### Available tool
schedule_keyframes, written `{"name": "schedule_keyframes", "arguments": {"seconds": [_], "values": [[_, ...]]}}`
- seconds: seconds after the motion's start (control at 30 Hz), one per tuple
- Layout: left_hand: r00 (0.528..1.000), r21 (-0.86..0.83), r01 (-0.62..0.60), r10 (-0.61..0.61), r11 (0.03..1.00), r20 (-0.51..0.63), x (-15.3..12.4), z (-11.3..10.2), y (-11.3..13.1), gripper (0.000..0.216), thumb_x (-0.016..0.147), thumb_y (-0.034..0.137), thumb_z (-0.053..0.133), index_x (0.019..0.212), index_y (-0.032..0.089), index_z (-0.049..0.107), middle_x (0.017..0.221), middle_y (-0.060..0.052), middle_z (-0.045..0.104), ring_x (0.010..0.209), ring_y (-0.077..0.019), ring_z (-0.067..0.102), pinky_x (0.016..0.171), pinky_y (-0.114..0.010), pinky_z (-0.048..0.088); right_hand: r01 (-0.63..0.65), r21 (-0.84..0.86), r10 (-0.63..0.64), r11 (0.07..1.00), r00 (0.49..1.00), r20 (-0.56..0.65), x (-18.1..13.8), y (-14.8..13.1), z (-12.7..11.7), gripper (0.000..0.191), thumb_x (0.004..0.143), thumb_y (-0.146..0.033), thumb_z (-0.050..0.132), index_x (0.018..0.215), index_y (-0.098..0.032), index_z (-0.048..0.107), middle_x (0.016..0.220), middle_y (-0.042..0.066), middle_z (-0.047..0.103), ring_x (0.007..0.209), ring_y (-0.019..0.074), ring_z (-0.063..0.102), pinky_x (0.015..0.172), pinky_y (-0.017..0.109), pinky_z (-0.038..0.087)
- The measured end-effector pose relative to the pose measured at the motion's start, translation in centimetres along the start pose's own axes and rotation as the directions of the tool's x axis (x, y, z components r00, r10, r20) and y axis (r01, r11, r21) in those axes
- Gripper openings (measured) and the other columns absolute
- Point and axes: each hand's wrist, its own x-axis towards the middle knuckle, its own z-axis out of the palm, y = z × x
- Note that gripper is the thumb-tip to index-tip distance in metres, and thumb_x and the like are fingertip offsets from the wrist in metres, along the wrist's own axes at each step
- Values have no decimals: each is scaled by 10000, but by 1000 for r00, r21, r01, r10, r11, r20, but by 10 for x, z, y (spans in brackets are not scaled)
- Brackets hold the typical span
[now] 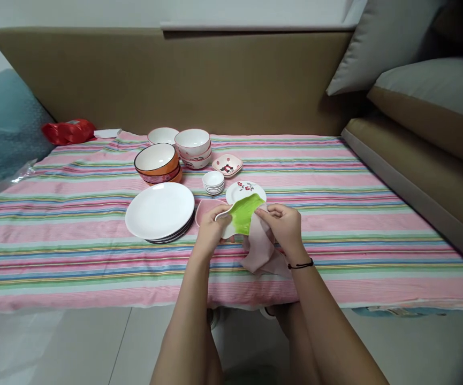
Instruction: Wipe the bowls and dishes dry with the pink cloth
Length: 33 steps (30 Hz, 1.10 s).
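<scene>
A green and white dish with a wavy edge is held up in front of me, tilted. My left hand grips its left edge. Around the right edge my right hand pinches a pale pink cloth, which lies against the dish and hangs down to the striped cover. Just behind the dish lie a white plate with red flowers and a pink dish, both partly hidden. A stack of small white dishes stands a little farther back.
Large white plates are stacked at left. Behind them stand orange and red bowls, white bowls and a square pink dish. A red package lies far left; cushions line the right.
</scene>
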Motion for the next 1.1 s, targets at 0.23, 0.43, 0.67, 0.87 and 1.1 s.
{"name": "schedule_keyframes", "arguments": {"seconds": [0.23, 0.43, 0.67, 0.87, 1.1], "values": [[999, -40, 31, -33, 999, -41, 1, -3, 0, 407, 619, 291, 520, 1006, 184, 587, 587, -3, 554, 397, -149, 487, 354, -233, 289, 126, -51, -112, 991, 971, 213, 0, -3, -6, 361, 818, -447, 532, 574, -184, 483, 533, -38, 344, 529, 99, 316, 493, 242, 240], [996, 33, 89, -90, 995, 7, -3, -7, 5, 328, 599, 291, 531, 910, 193, 565, 607, -6, 554, 432, -146, 488, 369, -218, 307, 93, -109, -77, 990, 987, 142, -2, -6, -7, 455, 731, -421, 653, 475, -195, 352, 507, -53, 282, 521, 82, 256, 498, 248, 213], [997, 45, 66, -68, 997, 33, -3, -12, 7, 372, 646, 301, 551, 999, 194, 602, 680, -13, 572, 488, -139, 507, 364, -194, 311, 8, 115, -35, 993, 972, 234, -1, -1, -8, 272, 738, -422, 633, 629, -176, 593, 582, -9, 550, 548, 124, 475, 534, 252, 365], [976, 136, 77, -103, 988, 191, -7, -14, 12, 310, 669, 308, 609, 951, 181, 632, 723, -22, 579, 531, -149, 539, 380, -214, 356, 39, -17, -36, 999, 988, 149, -2, 2, -7, 256, 676, -394, 721, 611, -168, 619, 603, 12, 605, 612, 153, 546, 574, 263, 403], [971, -215, 44, 9, 976, 239, -1, -6, 1, 506, 754, 528, 657, 1084, 156, 564, 708, -1, 522, 513, -85, 430, 431, -191, 289, 22, -12, -22, 1000, 998, -60, 2, 2, -2, 386, 743, -449, 639, 522, -185, 466, 507, -41, 413, 515, 94, 369, 492, 235, 289]]}}
